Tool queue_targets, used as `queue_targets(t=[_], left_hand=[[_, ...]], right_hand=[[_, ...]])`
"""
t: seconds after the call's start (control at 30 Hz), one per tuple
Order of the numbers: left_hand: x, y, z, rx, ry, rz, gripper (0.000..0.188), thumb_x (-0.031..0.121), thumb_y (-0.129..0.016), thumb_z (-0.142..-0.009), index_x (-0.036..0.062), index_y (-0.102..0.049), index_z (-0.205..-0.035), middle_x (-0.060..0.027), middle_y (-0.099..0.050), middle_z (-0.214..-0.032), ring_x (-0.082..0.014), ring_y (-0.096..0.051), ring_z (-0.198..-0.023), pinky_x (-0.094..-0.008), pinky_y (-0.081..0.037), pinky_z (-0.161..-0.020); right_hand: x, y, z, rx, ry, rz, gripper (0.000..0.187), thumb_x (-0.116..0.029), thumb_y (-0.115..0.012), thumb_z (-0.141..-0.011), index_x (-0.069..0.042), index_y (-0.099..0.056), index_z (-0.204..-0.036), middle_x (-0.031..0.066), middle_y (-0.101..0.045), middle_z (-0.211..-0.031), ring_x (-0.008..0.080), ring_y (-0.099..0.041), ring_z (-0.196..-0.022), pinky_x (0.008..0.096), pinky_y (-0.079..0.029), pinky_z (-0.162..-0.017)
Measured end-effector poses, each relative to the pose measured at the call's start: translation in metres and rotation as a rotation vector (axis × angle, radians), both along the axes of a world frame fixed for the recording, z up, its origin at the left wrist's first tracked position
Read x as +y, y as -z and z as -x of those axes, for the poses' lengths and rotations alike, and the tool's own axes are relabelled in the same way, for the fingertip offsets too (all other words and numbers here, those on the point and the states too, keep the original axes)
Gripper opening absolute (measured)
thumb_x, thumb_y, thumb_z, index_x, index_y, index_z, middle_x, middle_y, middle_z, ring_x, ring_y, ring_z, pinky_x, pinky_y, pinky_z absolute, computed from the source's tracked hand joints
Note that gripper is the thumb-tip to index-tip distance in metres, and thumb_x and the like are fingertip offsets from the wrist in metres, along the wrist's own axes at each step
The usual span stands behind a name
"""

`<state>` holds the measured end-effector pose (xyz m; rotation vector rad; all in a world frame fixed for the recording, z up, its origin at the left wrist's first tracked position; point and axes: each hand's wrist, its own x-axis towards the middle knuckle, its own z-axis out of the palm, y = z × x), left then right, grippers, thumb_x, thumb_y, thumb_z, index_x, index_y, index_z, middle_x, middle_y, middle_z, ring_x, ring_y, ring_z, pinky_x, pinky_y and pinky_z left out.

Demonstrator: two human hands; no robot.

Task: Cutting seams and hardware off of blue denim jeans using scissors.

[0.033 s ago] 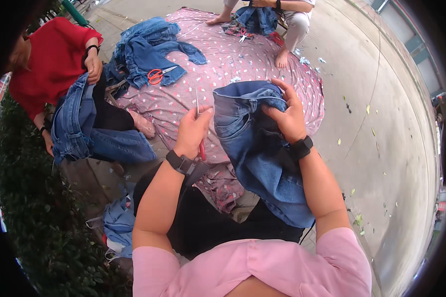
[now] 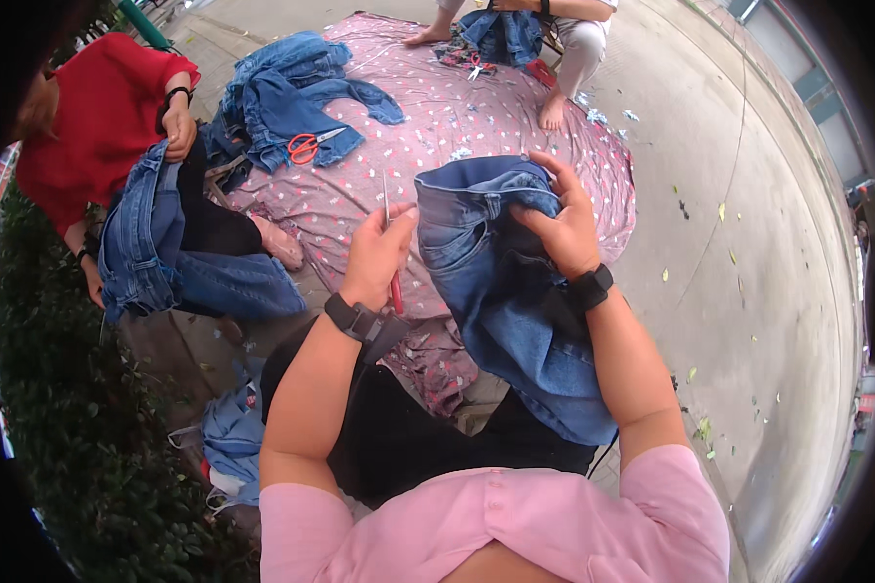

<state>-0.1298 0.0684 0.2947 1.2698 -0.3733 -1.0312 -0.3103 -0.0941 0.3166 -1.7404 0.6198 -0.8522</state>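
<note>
My left hand [image 2: 374, 255] is closed around a pair of red-handled scissors [image 2: 396, 293]. Their thin blade points up past my fingers, and most of the grip is hidden in my palm. A pair of blue jeans [image 2: 457, 255] hangs over my lap, its upper edge raised and partly spread. My right hand [image 2: 566, 225] grips that edge at its right side, thumb in front and fingers behind. The scissors' blade stands just left of the denim, apart from it. The dark inside of the jeans shows below my right thumb.
A pink patterned cloth [image 2: 428, 97] covers the ground ahead, with piled jeans [image 2: 282, 87] and orange-handled scissors [image 2: 304, 148]. At left, a person in red [image 2: 107, 126] holds other jeans [image 2: 146, 233]. Another person [image 2: 585, 53] sits at the far side. Light-blue fabric [image 2: 233, 437] lies by a hedge [image 2: 68, 389].
</note>
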Motion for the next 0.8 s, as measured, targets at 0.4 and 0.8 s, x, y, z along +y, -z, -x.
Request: queue_targets(t=[0.4,0.8], left_hand=[[0.0,-0.009,0.007,0.084,0.042,-0.112,0.043,0.037,-0.062,-0.088,0.0022,-0.049,-0.11,-0.0037,-0.054,-0.07,-0.0044,-0.039,-0.043,-0.0187,-0.028,-0.038],[0.008,-0.007,-0.003,0.108,0.044,-0.082,0.046,0.002,-0.05,-0.079,0.0057,-0.04,-0.123,0.0011,-0.046,-0.065,-0.0085,-0.042,-0.044,-0.0224,-0.032,-0.039]], right_hand=[[0.023,-0.002,-0.01,0.075,-0.127,0.095,0.067,-0.012,-0.073,-0.066,-0.006,-0.047,-0.128,0.0116,-0.059,-0.107,0.0193,-0.057,-0.095,0.0311,-0.045,-0.086],[0.029,-0.009,-0.008,0.029,-0.35,-0.002,0.068,-0.014,-0.073,-0.07,-0.006,-0.044,-0.13,0.01,-0.058,-0.103,0.0181,-0.056,-0.095,0.0297,-0.044,-0.085]])
